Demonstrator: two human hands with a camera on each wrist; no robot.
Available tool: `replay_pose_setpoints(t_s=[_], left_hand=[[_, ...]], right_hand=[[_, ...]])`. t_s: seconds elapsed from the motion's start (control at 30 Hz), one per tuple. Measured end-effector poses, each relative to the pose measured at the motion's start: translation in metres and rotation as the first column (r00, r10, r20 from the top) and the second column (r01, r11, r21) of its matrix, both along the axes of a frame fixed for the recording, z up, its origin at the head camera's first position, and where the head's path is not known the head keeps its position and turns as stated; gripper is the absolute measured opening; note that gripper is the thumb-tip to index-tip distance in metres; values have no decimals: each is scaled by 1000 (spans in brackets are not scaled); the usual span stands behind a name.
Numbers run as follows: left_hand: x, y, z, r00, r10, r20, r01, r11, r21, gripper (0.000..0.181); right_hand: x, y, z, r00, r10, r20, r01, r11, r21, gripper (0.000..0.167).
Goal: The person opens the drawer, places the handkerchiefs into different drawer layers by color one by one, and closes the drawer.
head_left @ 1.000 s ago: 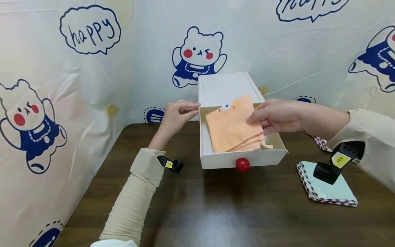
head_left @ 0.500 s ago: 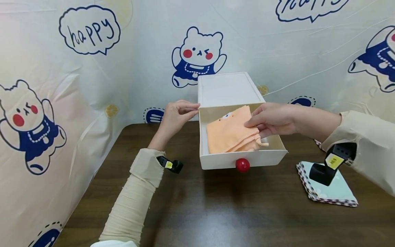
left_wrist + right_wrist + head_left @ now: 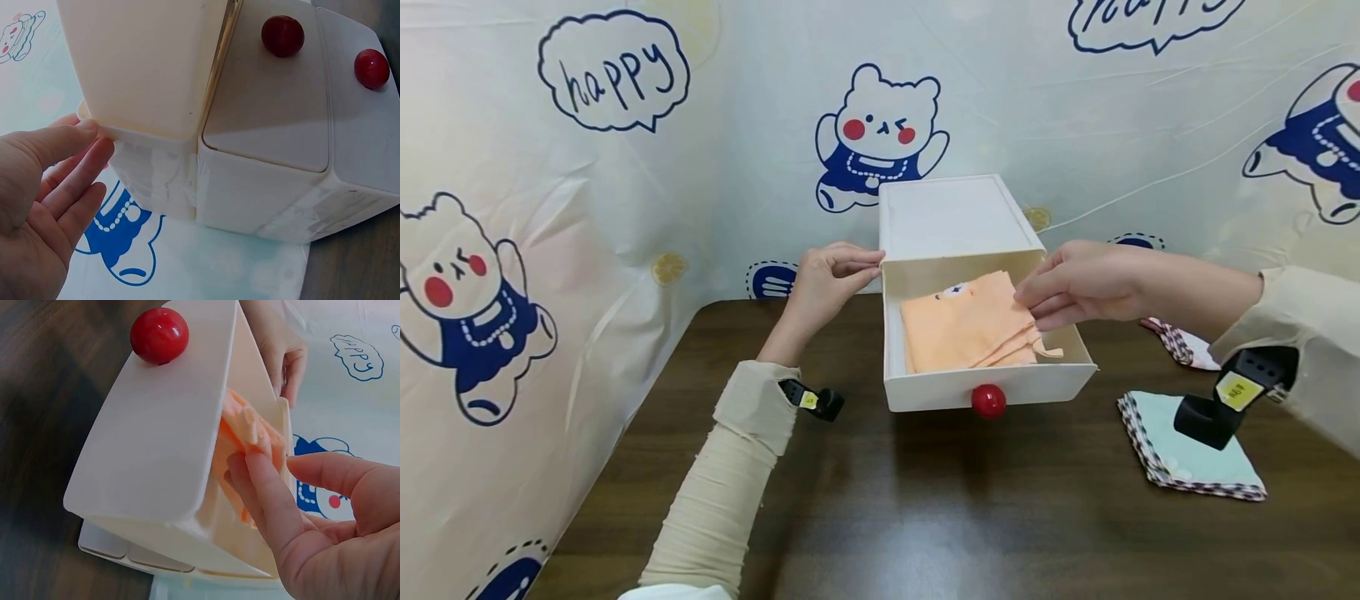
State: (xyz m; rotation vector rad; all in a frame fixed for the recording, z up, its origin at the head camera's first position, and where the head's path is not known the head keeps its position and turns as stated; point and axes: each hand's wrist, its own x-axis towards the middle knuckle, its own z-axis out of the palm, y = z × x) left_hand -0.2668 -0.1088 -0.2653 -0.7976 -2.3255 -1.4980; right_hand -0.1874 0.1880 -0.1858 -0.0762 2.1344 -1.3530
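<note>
A folded orange towel (image 3: pixel 966 321) lies in the pulled-out white drawer (image 3: pixel 940 392), which has a red knob (image 3: pixel 988 402). My right hand (image 3: pixel 1082 283) is over the drawer's right side, fingertips at the towel's edge. In the right wrist view, the thumb stands apart from the fingers (image 3: pixel 269 494), which touch the orange towel (image 3: pixel 250 428). At the back left corner, my left hand (image 3: pixel 835 279) pinches the rim of the white drawer cabinet (image 3: pixel 955 218). In the left wrist view, the thumb (image 3: pixel 69 137) lies on that rim, with fingers beneath.
A folded mint cloth (image 3: pixel 1195 450) with a checked border lies on the brown table (image 3: pixel 865 508) at the right. Behind it is a white cloth (image 3: pixel 1195 348) with a checked edge, partly hidden by the right sleeve. Further closed drawers with red knobs (image 3: pixel 372 69) appear in the left wrist view.
The towel has gone down and settled flatter in the drawer. My right hand moved slightly left, then back right, its fingers loosening from the towel. The left hand has stayed in place.
</note>
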Motion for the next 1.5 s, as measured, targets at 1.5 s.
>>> replay_pose_setpoints(t_s=[1.5], left_hand=[[19,4,16,1000,2,12,-2,1000,-21,23]], right_hand=[[12,60,5,999,52,-12,-52,997,-51,46]])
